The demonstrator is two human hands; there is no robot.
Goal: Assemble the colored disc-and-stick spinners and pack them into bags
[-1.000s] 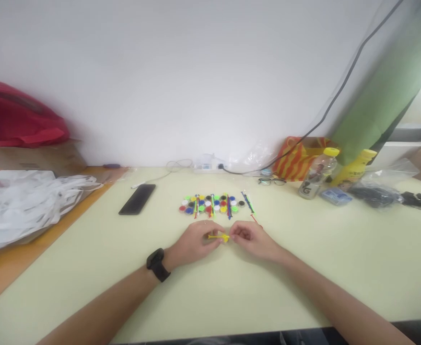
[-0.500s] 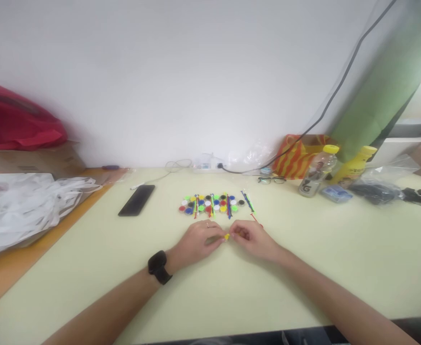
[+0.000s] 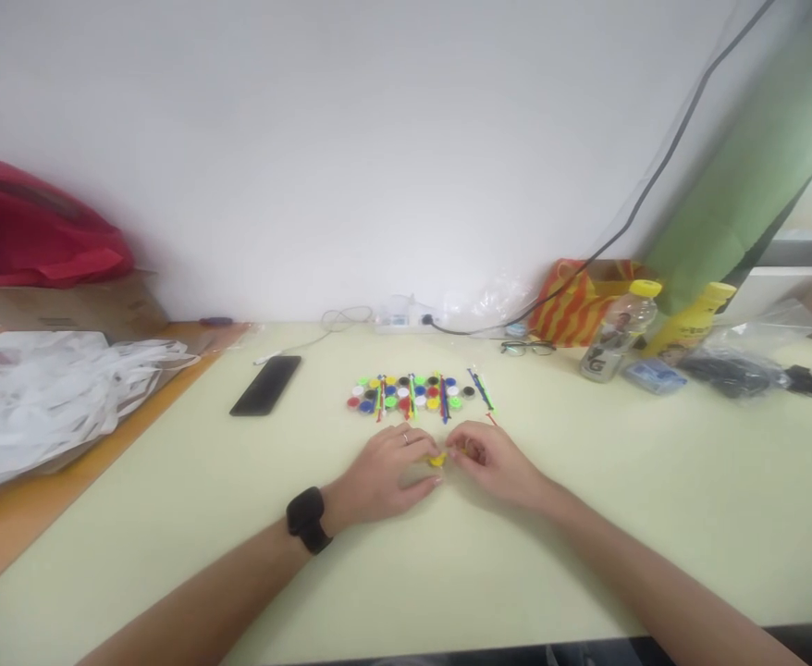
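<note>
My left hand and my right hand meet at the middle of the pale yellow desk. Both are pinched on one small yellow plastic piece, of which only a bit shows between the fingertips. The left wrist carries a black watch. Just beyond the hands lies a tidy patch of coloured round caps and thin coloured sticks. A red stick end peeks out behind my right hand.
A black phone lies to the left of the caps. White bags cover the left side. Glasses, two yellow-capped bottles, a striped bag and dark plastic packets stand at the right rear.
The yellow stick that showed between my hands a second ago has been drawn into my fingers, so only a small yellow bit shows. Both hands shifted slightly nearer.
</note>
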